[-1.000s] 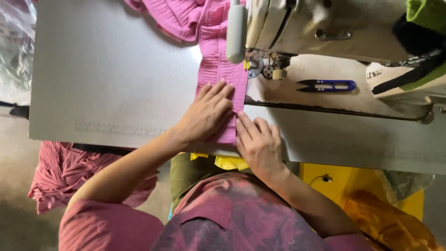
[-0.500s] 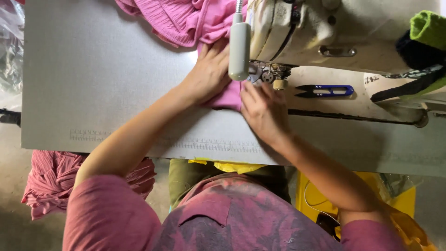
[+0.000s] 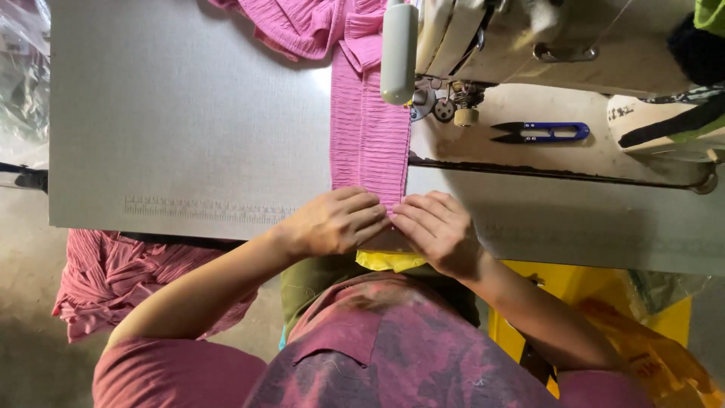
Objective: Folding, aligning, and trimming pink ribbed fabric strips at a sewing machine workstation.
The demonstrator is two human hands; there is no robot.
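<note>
Fingers (image 3: pixel 375 214) of the left hand (image 3: pixel 332 223) and those of the right hand (image 3: pixel 436 230) meet tip to tip at the near end of a pink pleated fabric strip (image 3: pixel 370 136), pinching and pressing its edge flat against the table (image 3: pixel 189 113) — neither hand is loose, both grip the cloth. The strip runs from the hands toward 12 o'clock, passing just left of the sewing machine (image 3: pixel 529 30) head, and joins a bunched heap of the same pink cloth at the far edge. Judging by that heap, part of the length already lies past the needle, while the stretch between needle and hands looks yet to be fed — whether it carries a seam cannot be told. Blue thread snips (image 3: pixel 540 133) lie untouched at 2 o'clock from the hands. More pink fabric (image 3: pixel 113 279) hangs below the table at 8 o'clock.
</note>
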